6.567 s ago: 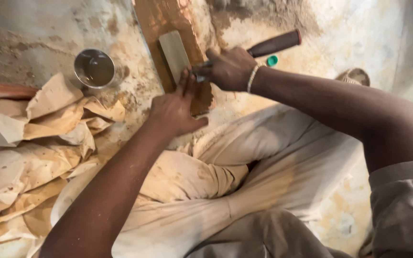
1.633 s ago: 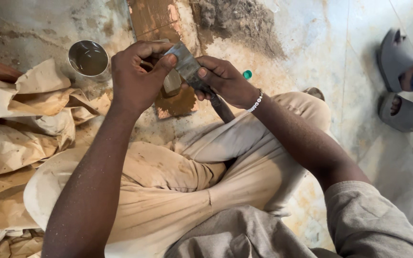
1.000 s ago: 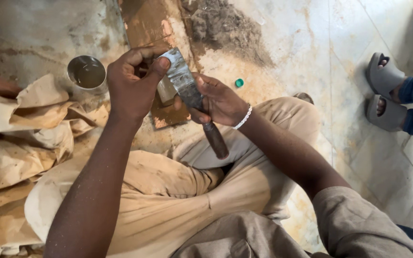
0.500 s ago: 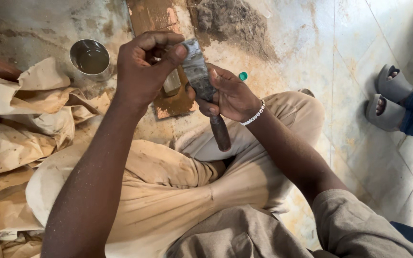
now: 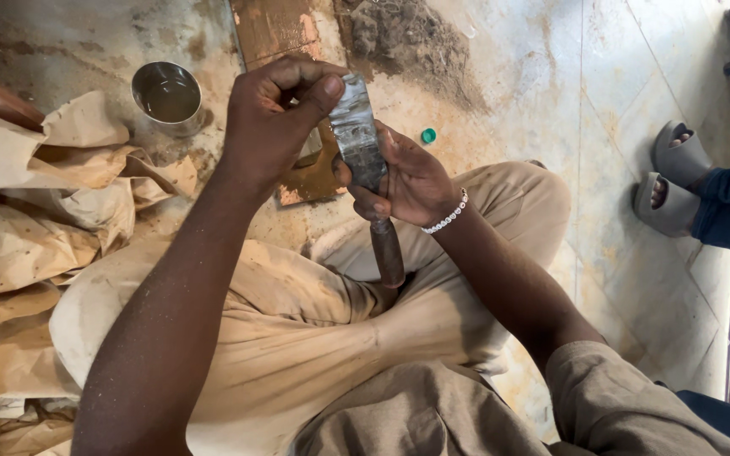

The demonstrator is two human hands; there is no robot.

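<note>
The chisel [image 5: 365, 160] is held up in front of you, above your lap and clear of the floor [image 5: 509, 101]. Its long axis runs near vertical in the head view, tilted slightly: the wide, flat metal blade points up and away from you, toward the top of the frame, and the dark wooden handle [image 5: 388, 253] points down toward your legs. The blade face is dull grey and smeared.

Your right hand [image 5: 411, 181] is closed around the chisel where blade meets handle, fingers wrapped from the right side; a beaded white bracelet [image 5: 445, 221] sits on that wrist. Your left hand [image 5: 276, 122] is curled into a loose fist, and its thumb presses against the upper end of the blade; the other fingers are folded in and hold nothing that can be seen.

Directly behind the hands, a flat brown slab [image 5: 276, 34] lies on the floor, with a small pale block on it that is mostly hidden by your left hand. A round metal cup [image 5: 168, 95] holding dark liquid stands to the left of the slab, near it but apart. Crumpled brown paper [image 5: 35, 219] is heaped along the left edge. A small green cap [image 5: 428, 135] lies on the floor just right of your right hand. A patch of grey grit [image 5: 407, 38] spreads above it. At the far right, another person's feet in grey sandals [image 5: 673, 181] rest on the tiles, well apart from you.
</note>
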